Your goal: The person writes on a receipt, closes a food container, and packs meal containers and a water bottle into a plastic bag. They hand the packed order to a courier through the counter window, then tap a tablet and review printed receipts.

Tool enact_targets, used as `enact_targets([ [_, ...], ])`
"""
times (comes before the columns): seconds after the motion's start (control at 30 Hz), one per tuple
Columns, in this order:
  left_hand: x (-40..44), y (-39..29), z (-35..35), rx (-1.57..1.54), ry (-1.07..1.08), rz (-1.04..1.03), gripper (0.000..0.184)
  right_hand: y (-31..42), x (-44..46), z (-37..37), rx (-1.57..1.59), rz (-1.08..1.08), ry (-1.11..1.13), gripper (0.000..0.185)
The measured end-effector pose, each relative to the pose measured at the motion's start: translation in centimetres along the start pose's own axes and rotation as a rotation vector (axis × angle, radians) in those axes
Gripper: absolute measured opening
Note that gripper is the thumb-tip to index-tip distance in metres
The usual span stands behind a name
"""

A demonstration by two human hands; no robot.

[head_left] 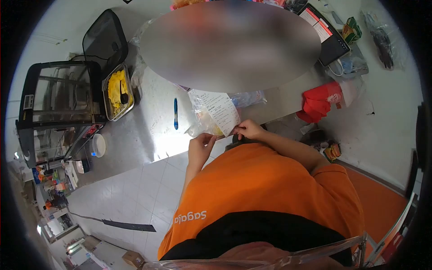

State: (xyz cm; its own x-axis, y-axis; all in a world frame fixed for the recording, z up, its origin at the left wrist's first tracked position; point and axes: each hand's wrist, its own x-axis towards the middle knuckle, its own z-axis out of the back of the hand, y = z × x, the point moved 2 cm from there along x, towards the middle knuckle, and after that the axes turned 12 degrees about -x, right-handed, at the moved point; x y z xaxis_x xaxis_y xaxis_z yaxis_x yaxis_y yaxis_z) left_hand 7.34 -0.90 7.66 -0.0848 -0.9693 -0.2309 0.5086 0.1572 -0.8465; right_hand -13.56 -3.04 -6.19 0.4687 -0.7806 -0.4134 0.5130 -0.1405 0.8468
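A clear plastic bag (202, 120) lies at the front edge of the metal counter, with a printed paper receipt (215, 108) on it. My left hand (202, 146) is at the bag's near left corner, its fingers pinched together on the plastic. At the lower end of the receipt, my right hand (247, 130) is closed with thumb and fingers on the bag's near edge. What the bag holds is hard to make out through the plastic. A blue pen (176, 114) lies on the counter to the left of the bag.
The metal counter (130, 139) bears a metal tray of yellow food (118, 92), a glass display case (63, 94) and a round white lid (98, 145) on the left. Red bags (319, 101) are at the right. A blurred oval hides the counter's far part.
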Motion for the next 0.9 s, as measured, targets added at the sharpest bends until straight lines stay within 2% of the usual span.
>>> enact_targets([
  [0.07, 0.3, 1.2, 0.8, -0.005, -0.011, -0.029, 0.023, 0.5, -0.3, 0.4, -0.086, -0.030, -0.031, 0.025],
  [0.17, 0.9, 1.8, 1.7, 0.039, 0.010, 0.040, 0.027, 0.5, -0.3, 0.4, 0.035, -0.087, -0.140, 0.036],
  [0.27, 1.3, 2.0, 2.3, 0.126, 0.063, 0.143, 0.035, 1.1, -1.0, 1.4, -0.239, -0.184, -0.203, 0.041],
  [0.37, 1.2, 0.9, 2.5, 0.262, -0.096, 0.054, 0.043, 1.6, -1.5, 1.7, -0.319, -0.211, -0.229, 0.040],
  [0.47, 2.1, 1.0, 2.1, 0.259, -0.406, -0.454, 0.052, 1.4, -1.1, 1.7, -0.358, -0.197, -0.239, 0.035],
  [0.57, 3.4, -1.2, 1.8, 0.197, -0.317, -0.565, 0.042, 0.4, -1.2, 1.4, -0.390, -0.142, -0.292, 0.028],
  [0.67, 5.0, -0.6, 1.0, 0.103, 0.025, -0.516, 0.027, -1.1, -2.7, 0.9, -0.253, -0.045, -0.343, 0.025],
  [0.73, 6.1, -0.2, 0.6, -0.038, 0.058, -0.429, 0.018, -3.9, -3.5, -0.1, -0.193, -0.075, -0.386, 0.022],
  [0.77, 6.1, -1.2, 0.5, -0.105, 0.035, -0.370, 0.018, -2.7, -5.4, 0.7, -0.156, -0.167, -0.367, 0.022],
  [0.8, 7.4, 0.4, 0.3, -0.131, -0.030, -0.611, 0.022, -0.9, -7.4, 1.4, -0.107, -0.259, -0.347, 0.023],
  [0.83, 9.6, 5.3, 0.6, -0.241, 0.090, -0.292, 0.033, -1.8, -8.5, 1.3, -0.095, -0.242, -0.402, 0.025],
  [0.87, 10.0, 5.4, -0.1, -0.467, 0.027, -0.155, 0.043, -2.7, -9.7, 1.6, -0.085, -0.227, -0.459, 0.026],
  [0.9, 10.5, 6.2, 0.0, -0.346, -0.004, -0.248, 0.047, -2.7, -11.8, 2.0, -0.141, -0.215, -0.557, 0.028],
])
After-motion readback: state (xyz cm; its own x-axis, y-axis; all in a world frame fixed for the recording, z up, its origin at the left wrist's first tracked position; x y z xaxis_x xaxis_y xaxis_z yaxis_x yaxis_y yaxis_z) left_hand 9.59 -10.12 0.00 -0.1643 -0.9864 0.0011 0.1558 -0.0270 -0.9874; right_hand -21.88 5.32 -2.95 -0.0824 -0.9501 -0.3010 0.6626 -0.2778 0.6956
